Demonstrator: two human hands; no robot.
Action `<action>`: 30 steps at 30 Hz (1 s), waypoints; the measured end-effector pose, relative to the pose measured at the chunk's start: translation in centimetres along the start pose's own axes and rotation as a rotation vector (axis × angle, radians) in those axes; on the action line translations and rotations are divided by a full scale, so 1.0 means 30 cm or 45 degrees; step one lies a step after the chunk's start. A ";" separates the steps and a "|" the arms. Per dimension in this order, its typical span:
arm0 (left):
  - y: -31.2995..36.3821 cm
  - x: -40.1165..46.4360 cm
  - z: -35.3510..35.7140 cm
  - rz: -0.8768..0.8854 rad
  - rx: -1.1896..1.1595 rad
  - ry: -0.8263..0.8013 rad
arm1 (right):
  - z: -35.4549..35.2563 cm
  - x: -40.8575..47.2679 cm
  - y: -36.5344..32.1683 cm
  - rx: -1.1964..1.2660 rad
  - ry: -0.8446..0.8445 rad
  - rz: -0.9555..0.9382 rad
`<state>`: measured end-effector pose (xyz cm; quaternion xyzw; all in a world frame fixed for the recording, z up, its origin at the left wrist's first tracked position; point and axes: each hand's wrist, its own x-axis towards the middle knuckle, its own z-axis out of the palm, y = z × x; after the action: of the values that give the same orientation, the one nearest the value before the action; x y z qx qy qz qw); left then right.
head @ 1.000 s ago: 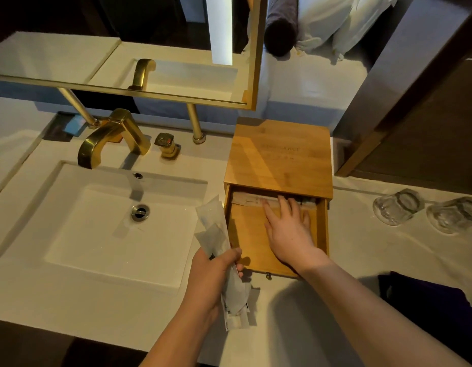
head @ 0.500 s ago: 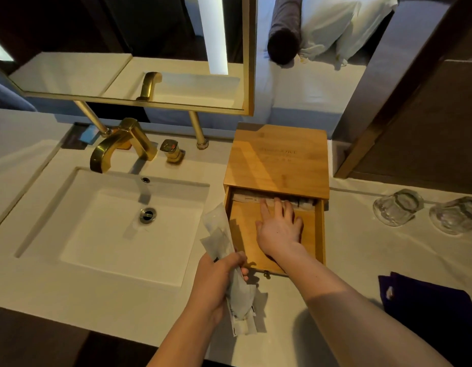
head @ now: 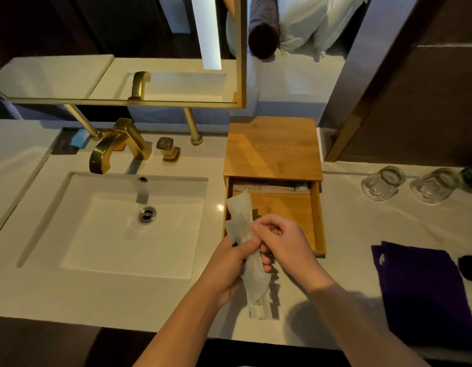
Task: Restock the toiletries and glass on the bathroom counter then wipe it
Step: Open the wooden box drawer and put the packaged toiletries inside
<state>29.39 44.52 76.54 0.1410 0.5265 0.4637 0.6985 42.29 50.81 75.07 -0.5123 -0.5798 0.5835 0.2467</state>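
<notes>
While the left hand (head: 230, 271) clamps the sheaf of wrapped toiletry packets (head: 252, 263), the right hand (head: 283, 243) pinches at one beside it; peeling a single packet free (a judgement) wants a thumb slide, then laying it flat in the open drawer (head: 287, 215) alongside the packets already at its back. The wrappers look thin, crinkly, translucent; the box (head: 273, 148) is smooth bamboo. Two cut glasses (head: 383, 184) stand inverted on the matte white counter (head: 150, 300), the purple cloth (head: 420, 284) folded nearby.
</notes>
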 end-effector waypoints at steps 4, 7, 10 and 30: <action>-0.011 0.009 0.007 -0.015 0.008 -0.016 | -0.014 -0.038 0.003 0.109 -0.019 0.142; -0.018 0.011 0.006 -0.024 0.086 0.017 | -0.027 -0.038 0.006 0.074 0.004 0.211; -0.021 0.015 -0.001 -0.047 0.112 0.037 | -0.038 -0.024 0.017 0.052 -0.033 0.232; -0.032 0.030 0.045 0.024 0.088 0.216 | -0.051 0.008 0.032 -0.295 -0.152 0.131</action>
<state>31.06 45.13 75.90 0.1302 0.5982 0.4620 0.6417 43.85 51.49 74.40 -0.5308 -0.6300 0.5539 0.1208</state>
